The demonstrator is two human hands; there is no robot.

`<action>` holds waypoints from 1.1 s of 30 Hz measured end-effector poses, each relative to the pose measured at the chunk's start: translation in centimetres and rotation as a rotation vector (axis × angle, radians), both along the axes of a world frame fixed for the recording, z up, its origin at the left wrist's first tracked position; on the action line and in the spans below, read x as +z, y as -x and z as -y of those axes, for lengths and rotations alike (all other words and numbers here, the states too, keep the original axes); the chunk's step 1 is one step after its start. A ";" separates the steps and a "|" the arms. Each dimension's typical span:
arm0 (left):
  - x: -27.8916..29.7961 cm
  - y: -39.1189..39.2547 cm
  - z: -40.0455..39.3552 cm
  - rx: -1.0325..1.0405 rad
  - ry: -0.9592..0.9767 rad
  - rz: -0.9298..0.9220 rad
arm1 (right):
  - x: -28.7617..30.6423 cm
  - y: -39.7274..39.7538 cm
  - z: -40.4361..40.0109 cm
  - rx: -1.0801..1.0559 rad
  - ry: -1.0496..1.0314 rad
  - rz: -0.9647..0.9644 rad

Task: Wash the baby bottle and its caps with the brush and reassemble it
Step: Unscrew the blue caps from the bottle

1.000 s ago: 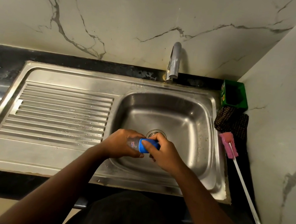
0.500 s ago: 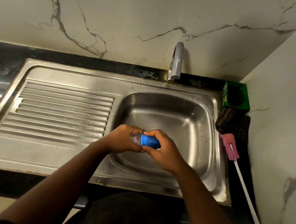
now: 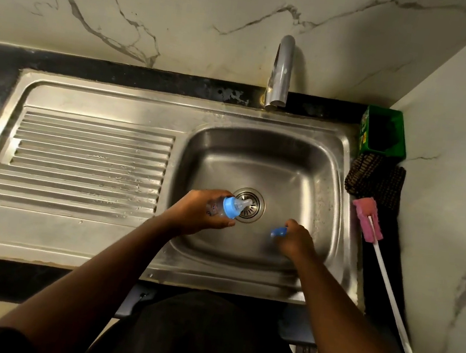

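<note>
Head view: nearest, the right hand [image 3: 296,239] pinches the blue outer cap [image 3: 277,232] over the sink [image 3: 339,190]; just left, the left hand [image 3: 200,212] grips the baby bottle [image 3: 226,207], teat ring on. The brush [image 3: 367,223] lies untouched far right: washing not begun.

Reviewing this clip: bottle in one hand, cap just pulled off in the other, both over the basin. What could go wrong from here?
1. The right hand pinches the small blue cap at its fingertips above the sink; it could slip toward the open drain.
2. The left hand holds the bottle tilted with its bare nipple exposed; it may touch the basin.
3. The brush overhangs the counter edge.
</note>
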State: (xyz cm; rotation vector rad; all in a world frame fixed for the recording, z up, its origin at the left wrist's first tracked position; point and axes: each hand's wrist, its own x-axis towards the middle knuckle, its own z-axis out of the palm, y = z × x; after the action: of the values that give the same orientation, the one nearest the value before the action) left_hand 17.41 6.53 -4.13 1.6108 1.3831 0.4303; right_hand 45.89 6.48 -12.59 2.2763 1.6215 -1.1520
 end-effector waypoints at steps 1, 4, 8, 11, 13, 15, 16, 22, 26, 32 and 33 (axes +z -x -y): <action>-0.3 -0.1 0.0 0.003 0.011 0.002 | -0.8 -0.2 0.1 0.002 0.041 0.064; -1.0 0.3 0.1 0.028 0.035 -0.002 | -2.4 -0.1 0.1 0.053 0.097 0.168; -1.1 1.0 0.3 0.061 0.035 -0.014 | -3.7 0.2 -0.3 0.124 0.127 0.211; -0.9 1.4 0.5 0.058 0.020 -0.017 | -3.3 0.4 -0.6 0.185 0.202 0.224; -0.8 1.4 0.5 0.059 0.011 -0.009 | -2.2 0.3 -0.5 0.289 0.227 0.319; -0.6 1.5 0.5 0.052 -0.029 -0.025 | -1.1 0.8 -0.6 0.397 0.090 0.448; -0.5 1.5 0.5 0.045 -0.059 -0.039 | -0.7 1.4 -0.6 0.383 -0.053 0.407; -0.5 1.4 0.9 -0.014 -0.164 -0.030 | 6.9 8.3 -1.4 -0.242 -0.075 -0.700; -0.5 1.3 1.4 -0.108 -0.169 -0.038 | 9.4 9.9 -0.9 0.013 0.032 -0.603; 0.5 1.8 1.7 -0.166 -0.133 -0.029 | 9.1 9.4 0.6 0.188 -0.195 -0.584; 0.7 1.8 1.7 -0.177 -0.115 -0.032 | 9.1 9.1 0.9 0.244 -0.260 -0.582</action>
State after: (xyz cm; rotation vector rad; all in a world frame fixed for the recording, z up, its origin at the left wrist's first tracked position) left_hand 15.59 4.87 -3.42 1.8240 1.2450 0.3856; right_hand 36.78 5.62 -3.44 1.8878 2.2940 -1.7290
